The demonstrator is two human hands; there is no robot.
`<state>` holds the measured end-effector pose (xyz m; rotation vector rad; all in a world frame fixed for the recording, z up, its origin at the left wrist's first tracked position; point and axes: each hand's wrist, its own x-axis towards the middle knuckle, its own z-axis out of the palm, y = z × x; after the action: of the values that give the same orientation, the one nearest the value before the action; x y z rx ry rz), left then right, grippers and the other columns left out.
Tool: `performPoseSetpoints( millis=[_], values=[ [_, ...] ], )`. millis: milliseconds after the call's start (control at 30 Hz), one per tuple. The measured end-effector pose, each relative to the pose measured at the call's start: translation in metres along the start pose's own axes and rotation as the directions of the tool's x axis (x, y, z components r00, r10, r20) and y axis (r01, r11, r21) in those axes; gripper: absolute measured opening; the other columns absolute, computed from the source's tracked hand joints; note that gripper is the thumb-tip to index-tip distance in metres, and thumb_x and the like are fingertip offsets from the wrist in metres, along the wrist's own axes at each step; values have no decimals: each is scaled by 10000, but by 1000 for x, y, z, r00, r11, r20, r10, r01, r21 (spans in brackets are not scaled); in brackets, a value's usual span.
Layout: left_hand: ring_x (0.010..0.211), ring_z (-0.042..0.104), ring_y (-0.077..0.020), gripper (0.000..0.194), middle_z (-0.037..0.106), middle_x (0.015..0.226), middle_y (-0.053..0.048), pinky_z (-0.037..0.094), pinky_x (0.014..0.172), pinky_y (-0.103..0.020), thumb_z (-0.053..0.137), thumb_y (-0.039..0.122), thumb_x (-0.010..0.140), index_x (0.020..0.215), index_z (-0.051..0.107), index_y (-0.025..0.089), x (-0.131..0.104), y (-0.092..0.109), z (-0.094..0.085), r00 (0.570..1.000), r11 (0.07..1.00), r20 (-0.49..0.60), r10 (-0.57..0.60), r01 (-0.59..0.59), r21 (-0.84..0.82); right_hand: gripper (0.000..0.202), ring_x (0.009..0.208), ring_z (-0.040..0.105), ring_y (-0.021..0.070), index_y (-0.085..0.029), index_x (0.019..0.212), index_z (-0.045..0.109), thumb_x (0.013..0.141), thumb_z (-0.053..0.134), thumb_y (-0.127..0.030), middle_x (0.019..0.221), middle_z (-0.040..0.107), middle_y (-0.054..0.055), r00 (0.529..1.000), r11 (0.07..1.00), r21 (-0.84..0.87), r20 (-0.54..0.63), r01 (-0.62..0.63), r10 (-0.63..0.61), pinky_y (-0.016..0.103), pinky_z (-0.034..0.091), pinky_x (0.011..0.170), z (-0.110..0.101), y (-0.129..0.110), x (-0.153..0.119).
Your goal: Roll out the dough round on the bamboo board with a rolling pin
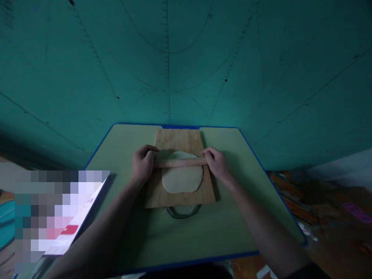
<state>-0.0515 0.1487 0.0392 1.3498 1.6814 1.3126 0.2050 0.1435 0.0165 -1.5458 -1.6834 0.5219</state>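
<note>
A wooden rolling pin (182, 162) lies crosswise over a flat, rounded sheet of dough (182, 180), toward its far side. My left hand (143, 162) is closed on the pin's left end, just past the left edge of the wooden board (178, 136). On the other end, my right hand (217, 163) grips the pin near the board's right edge. The dough is pale and spreads over most of the board's width. Both ends of the pin are hidden inside the fingers.
The board rests on a pale table (226, 224) with a blue rim. A dark curved handle (183, 215) shows at the board's near edge. A bright, partly blurred-out panel (84, 209) stands at the left. Behind rises a green wall (186, 69) with drawn lines; cardboard (316, 205) lies at the right.
</note>
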Motion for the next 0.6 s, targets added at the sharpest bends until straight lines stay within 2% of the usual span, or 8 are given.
performPoseSetpoints(
  millis=[300, 600],
  values=[
    [627, 548, -201, 183, 552, 565, 0, 426, 581, -298, 465, 307, 603, 628, 627, 226, 0, 0, -1, 1000, 999, 4, 26, -26, 23, 230, 832, 692, 216, -257, 782, 666, 883, 460, -276, 856, 756, 32, 1000, 1000, -7, 3, -18, 18, 312, 486, 729, 0, -1, 0],
    [570, 506, -188, 195, 525, 532, 9, 382, 523, -287, 452, 314, 572, 624, 620, 229, 0, 2, 0, 1000, 1000, -5, -3, 3, 3, 232, 846, 691, 218, -261, 787, 668, 895, 463, -272, 825, 744, 22, 1000, 1000, -11, -6, -4, 4, 313, 501, 752, 1, 1, 0]
  ],
)
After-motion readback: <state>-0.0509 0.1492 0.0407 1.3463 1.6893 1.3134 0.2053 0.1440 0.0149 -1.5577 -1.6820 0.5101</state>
